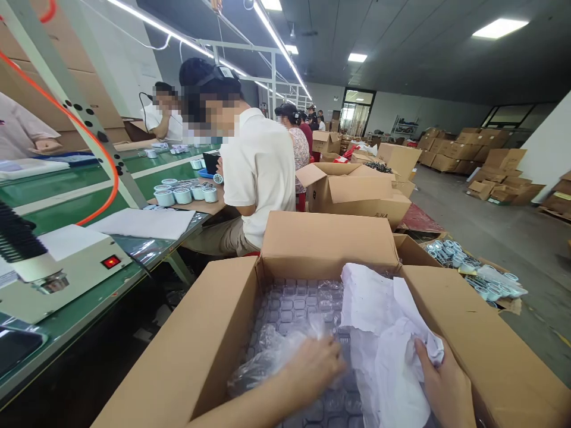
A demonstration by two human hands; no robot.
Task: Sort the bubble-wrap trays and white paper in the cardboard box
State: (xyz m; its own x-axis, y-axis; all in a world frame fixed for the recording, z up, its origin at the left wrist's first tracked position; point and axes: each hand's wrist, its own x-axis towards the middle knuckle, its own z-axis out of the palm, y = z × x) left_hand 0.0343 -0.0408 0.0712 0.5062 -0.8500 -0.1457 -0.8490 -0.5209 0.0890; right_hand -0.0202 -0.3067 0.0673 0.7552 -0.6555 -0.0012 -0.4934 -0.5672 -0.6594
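Observation:
An open cardboard box (209, 333) stands right below me, filled with clear plastic blister trays (289, 303). My left hand (314, 365) reaches into the box and grips a crinkled clear plastic bag (267, 353) lying on the trays. My right hand (446, 386) holds up a crumpled sheet of white paper (379, 321) at the right side of the box, pulling it away from the trays.
A green workbench (89, 196) runs along the left with a heat sealer (66, 267) and white sheets. A seated person in a white shirt (259, 172) works just ahead, others beyond. Open boxes (357, 193) and a tray of small round parts (473, 270) sit to the right.

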